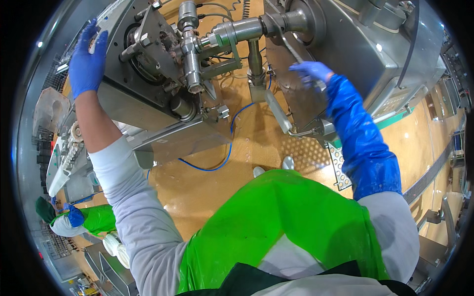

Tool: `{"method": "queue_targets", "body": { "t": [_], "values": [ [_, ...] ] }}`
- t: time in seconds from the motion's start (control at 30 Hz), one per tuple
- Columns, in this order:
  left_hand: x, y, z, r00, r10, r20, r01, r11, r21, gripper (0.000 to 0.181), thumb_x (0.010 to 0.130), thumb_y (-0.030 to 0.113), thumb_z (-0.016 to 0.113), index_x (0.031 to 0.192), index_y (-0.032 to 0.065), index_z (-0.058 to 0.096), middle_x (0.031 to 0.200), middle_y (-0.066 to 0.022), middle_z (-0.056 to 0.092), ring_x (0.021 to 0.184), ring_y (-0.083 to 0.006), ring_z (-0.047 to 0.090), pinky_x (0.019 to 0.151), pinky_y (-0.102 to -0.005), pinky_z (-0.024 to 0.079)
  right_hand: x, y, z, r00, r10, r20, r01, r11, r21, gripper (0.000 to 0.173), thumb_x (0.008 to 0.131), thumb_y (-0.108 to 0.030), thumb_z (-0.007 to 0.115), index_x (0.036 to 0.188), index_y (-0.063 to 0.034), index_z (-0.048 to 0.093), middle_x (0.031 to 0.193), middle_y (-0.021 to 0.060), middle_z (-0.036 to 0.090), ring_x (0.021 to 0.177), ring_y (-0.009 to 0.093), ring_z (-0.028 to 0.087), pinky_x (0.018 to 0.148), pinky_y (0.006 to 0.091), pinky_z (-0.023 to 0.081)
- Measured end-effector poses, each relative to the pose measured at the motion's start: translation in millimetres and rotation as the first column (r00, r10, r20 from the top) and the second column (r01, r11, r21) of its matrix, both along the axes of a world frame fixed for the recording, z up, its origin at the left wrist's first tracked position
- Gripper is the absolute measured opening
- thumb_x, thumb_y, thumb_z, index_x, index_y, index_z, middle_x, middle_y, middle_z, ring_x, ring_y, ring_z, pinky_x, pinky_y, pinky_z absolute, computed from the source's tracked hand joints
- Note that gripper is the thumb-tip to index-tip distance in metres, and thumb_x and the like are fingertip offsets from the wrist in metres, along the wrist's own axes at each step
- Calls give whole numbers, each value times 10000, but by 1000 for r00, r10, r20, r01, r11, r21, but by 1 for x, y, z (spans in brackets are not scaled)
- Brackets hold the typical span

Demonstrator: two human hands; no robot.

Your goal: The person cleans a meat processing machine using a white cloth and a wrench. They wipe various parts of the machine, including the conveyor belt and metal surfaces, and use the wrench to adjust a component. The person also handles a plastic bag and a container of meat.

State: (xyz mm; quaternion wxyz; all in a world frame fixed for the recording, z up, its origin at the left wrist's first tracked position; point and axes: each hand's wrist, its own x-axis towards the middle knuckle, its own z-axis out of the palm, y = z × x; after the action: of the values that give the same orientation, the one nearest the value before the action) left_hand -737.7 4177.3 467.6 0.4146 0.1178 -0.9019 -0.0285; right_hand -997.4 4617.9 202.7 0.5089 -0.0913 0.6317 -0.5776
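Observation:
My left hand (88, 61), in a blue glove, is at the upper left, fingers apart, over the edge of a steel machine housing (137, 107); whether its fingertips touch it I cannot tell. My right hand (314, 74), in a blue glove and a blue plastic sleeve, is closed around a long metal rod (290, 46) that slants up and left across the steel pipe coupling. Between the hands, a steel pipe assembly (240, 30) joins the left machine's plate (163, 44), which bears pinkish residue, to the right machine (344, 48).
A blue hose (230, 148) curls over the wet tan floor (207, 192). A steel lever (277, 111) juts out below the right machine, near a perforated metal step (339, 166). Another person (89, 220) in a green apron is at the lower left, near white buckets (116, 248).

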Motion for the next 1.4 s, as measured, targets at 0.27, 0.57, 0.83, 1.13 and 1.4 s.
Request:
{"method": "queue_targets", "body": {
  "t": [0.27, 0.57, 0.83, 1.13, 1.4],
  "values": [
    [-18, -21, -18, 937, 219, 273, -169, 966, -195, 579, 905, 433, 553, 1431, 297, 356, 1304, -83, 564, 1188, -310, 535, 982, -396, 428, 86, -85, -5, 912, -407, 53, 410, 900, -151, 178, 872, -257, 616, 887, -82, 585, 722, 36, 532, 635, 142, 489, 565, 304, 417],
    [-12, -14, -10, 927, 344, 153, -317, 932, -175, 487, 911, 461, 505, 1367, 299, 447, 1224, -28, 622, 1067, -312, 611, 901, -421, 475, 86, -61, 1, 906, -409, -110, 380, 900, -213, 160, 853, -269, 650, 854, -112, 618, 637, -22, 493, 504, 83, 441, 466, 240, 360],
    [-19, 1, -16, 884, 454, 113, -437, 888, -146, 514, 907, 496, 478, 1383, 305, 429, 1212, -29, 628, 1081, -319, 602, 912, -427, 466, 77, -47, -36, 813, -411, -411, 300, 902, -310, 223, 862, -329, 642, 954, -128, 666, 705, 6, 553, 603, 114, 503, 579, 266, 435],
    [-17, 0, -14, 862, 497, 101, -476, 861, -181, 507, 906, 505, 468, 1375, 314, 447, 1165, -58, 650, 1050, -320, 617, 905, -417, 475, 32, 16, -5, 983, -185, -15, 183, 978, -96, 180, 842, -222, 644, 746, -121, 529, 596, -18, 463, 439, 71, 407, 432, 253, 354],
    [-7, -1, -9, 879, 470, 81, -448, 872, -197, 488, 905, 504, 460, 1348, 300, 478, 1153, -77, 652, 1051, -323, 616, 897, -427, 479, 47, -58, -36, 957, -221, -190, 228, 974, 11, 142, 886, -220, 589, 849, -88, 555, 616, 17, 471, 473, 138, 428, 443, 311, 392]
  ]
}}
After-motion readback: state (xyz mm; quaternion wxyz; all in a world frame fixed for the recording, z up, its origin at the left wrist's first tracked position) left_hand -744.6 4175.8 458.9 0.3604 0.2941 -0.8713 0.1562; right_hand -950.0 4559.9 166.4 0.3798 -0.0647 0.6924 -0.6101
